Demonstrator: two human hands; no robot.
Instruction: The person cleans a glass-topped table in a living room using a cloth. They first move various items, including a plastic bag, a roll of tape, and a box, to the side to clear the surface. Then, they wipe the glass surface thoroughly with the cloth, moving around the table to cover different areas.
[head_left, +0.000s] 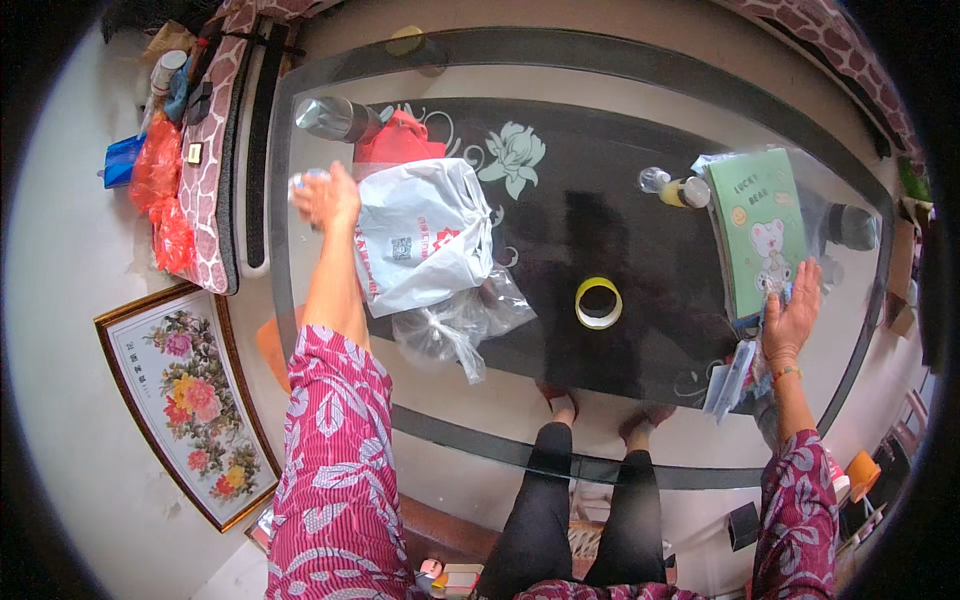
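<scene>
My left hand (330, 199) is over the left side of a glass-topped table (540, 375), its fingers over a small white and blue item (298, 182). Whether they grip it is hard to see. Right beside it lies a white plastic bag (424, 232) with red print, with a knotted clear plastic bag (442, 330) below. My right hand (791, 315) is at the lower right corner of a green notebook (757, 217) with a bear drawing, thumb apart from its straight fingers. Something blue shows between thumb and fingers. Under the wrist are thin packets (729, 381), partly covered.
A yellow-rimmed tape roll (598, 303) rests mid-table. A small bottle (686, 193) stands left of the notebook, and a dark cup (853, 226) to its right. A metallic tumbler (337, 120) and red cloth or bag (401, 139) are at the upper left. A framed flower picture (191, 405) leans at left.
</scene>
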